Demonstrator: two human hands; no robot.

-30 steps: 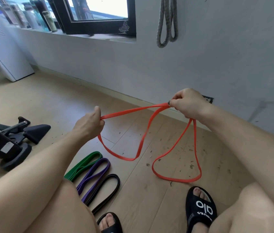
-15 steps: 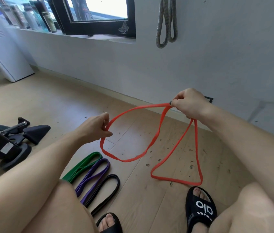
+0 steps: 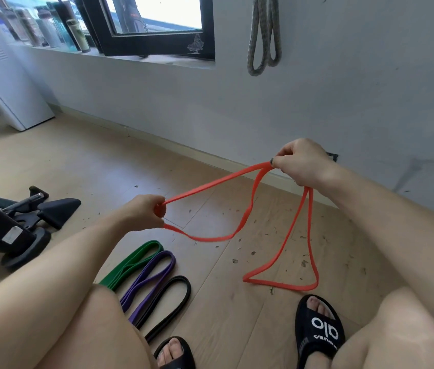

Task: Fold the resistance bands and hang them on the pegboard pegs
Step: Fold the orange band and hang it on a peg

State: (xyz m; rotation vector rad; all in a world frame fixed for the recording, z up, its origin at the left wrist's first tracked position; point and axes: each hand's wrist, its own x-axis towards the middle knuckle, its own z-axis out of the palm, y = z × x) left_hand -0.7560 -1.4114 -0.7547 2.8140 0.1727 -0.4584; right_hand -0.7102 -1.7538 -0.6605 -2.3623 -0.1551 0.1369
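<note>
Down on the wooden floor (image 3: 58, 161), near the person's left knee, three bands lie side by side, each doubled into a long flat loop: the green band (image 3: 133, 262) farthest left, the purple band (image 3: 149, 278) next to it, the black band (image 3: 168, 302) nearest the sandals. Folded, by the look of them, but not hung. Up on the far wall, a grey band (image 3: 264, 35) dangles in two loops, though whatever it hangs from sits above the top of the view, so no peg or pegboard can be seen. That reads as one band up, three waiting, and one in the works.

That one is the orange band (image 3: 210, 182), stretched in mid-air between both hands. The right hand (image 3: 301, 162), farther off and higher, is a closed fist around gathered strands; one long loop drops from it to the floor just ahead of the right sandal. The left hand (image 3: 144, 213), nearer and lower, has fingers curled tight, pinching the band's other end, with one strand running taut up to the right hand and another sagging below. My read: the fold is only half made, and the hanging is still to come.
</note>
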